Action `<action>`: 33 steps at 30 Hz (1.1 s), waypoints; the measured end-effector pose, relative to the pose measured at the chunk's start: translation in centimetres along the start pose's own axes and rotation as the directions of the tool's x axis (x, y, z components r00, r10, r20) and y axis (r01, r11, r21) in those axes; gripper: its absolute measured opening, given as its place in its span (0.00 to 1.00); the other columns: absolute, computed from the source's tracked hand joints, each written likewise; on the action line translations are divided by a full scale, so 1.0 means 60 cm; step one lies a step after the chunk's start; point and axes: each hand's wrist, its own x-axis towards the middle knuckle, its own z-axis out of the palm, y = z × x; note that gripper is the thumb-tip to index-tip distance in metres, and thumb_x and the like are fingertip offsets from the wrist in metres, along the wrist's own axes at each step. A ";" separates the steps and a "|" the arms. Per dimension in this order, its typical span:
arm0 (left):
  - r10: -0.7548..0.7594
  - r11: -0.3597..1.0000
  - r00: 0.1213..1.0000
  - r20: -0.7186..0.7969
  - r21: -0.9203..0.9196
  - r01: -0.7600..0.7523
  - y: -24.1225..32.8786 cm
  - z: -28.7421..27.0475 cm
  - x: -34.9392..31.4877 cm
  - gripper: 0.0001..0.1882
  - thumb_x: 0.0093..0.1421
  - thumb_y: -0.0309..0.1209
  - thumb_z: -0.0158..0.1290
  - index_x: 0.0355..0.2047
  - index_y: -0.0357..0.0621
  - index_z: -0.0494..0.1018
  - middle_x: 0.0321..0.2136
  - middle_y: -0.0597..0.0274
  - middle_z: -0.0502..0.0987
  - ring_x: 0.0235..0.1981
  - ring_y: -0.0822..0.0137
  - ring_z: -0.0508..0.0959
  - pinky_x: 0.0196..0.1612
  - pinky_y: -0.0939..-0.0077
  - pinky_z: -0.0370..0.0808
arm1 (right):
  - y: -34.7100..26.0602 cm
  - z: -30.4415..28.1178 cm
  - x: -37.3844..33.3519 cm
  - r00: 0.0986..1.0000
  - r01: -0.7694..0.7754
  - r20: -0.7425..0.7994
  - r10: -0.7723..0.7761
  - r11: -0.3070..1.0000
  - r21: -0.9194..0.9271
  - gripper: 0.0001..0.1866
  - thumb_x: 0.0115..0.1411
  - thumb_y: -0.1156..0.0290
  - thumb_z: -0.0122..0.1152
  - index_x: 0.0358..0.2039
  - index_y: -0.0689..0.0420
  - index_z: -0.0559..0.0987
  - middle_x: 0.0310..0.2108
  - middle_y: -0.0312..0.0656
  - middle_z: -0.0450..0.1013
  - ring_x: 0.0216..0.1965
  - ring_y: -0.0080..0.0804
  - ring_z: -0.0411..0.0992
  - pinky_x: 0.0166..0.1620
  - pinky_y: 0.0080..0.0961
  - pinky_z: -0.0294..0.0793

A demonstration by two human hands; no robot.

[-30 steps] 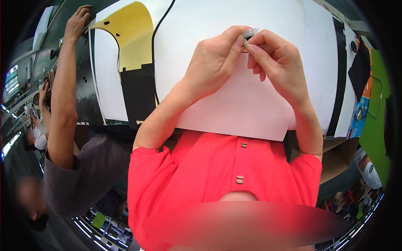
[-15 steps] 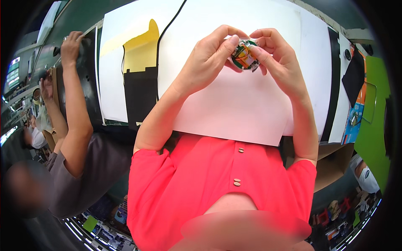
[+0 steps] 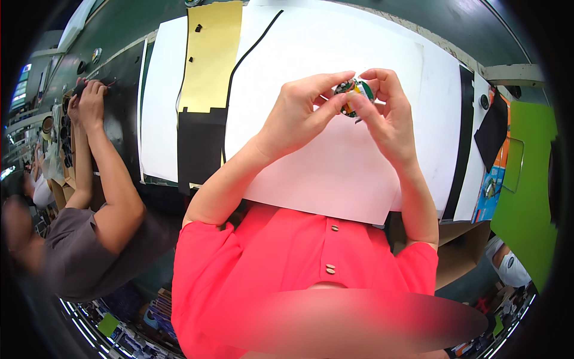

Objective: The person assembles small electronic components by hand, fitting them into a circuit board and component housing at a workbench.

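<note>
Between my two hands, above the white paper (image 3: 335,158), is a small round electronic assembly (image 3: 357,88) with a green circuit board, fine coloured wires and a yellow and white part. My left hand (image 3: 302,110) pinches its left edge between thumb and fingers. From the other side my right hand (image 3: 388,116) grips it, the thumb pressed on the face and the fingers curled behind the rim. Both thumbs cover part of the face, and its underside is hidden.
Left of my hands lie a yellow sheet (image 3: 209,78) with small black bits, a black patch (image 3: 202,140) and a black cord (image 3: 251,51). A co-worker's hands (image 3: 89,105) work at the far left. A black cloth-like piece (image 3: 492,131) and a green panel (image 3: 526,179) are at right.
The view has shifted, showing more of the yellow sheet. The assembly has turned a little between my fingers, both hands still holding it. The co-worker's hands have come together.
</note>
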 end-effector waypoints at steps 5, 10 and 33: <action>0.046 0.998 0.998 -0.037 0.047 -0.045 0.008 0.010 -0.005 0.19 0.66 0.20 0.54 0.58 0.38 0.76 0.40 0.55 0.84 0.38 0.70 0.85 0.41 0.78 0.83 | 0.003 0.008 -0.001 0.998 -0.044 -0.037 0.044 0.999 0.003 0.14 0.67 0.69 0.64 0.47 0.61 0.72 0.29 0.37 0.75 0.33 0.21 0.78 0.32 0.18 0.80; 0.093 0.995 0.986 -0.136 0.049 -0.087 0.004 0.020 -0.006 0.15 0.64 0.19 0.54 0.51 0.33 0.78 0.40 0.49 0.84 0.34 0.62 0.86 0.37 0.74 0.83 | -0.008 0.012 -0.002 0.993 -0.116 -0.027 0.116 0.993 0.029 0.11 0.68 0.72 0.61 0.47 0.61 0.72 0.28 0.36 0.75 0.32 0.19 0.77 0.33 0.17 0.79; 0.109 0.950 0.994 0.000 0.293 -0.104 -0.009 0.010 -0.016 0.14 0.66 0.19 0.53 0.51 0.35 0.79 0.33 0.51 0.84 0.31 0.67 0.85 0.35 0.77 0.83 | 0.007 -0.005 -0.003 0.987 -0.143 0.078 0.137 0.987 0.072 0.09 0.68 0.75 0.57 0.47 0.61 0.73 0.27 0.34 0.75 0.32 0.17 0.75 0.34 0.14 0.74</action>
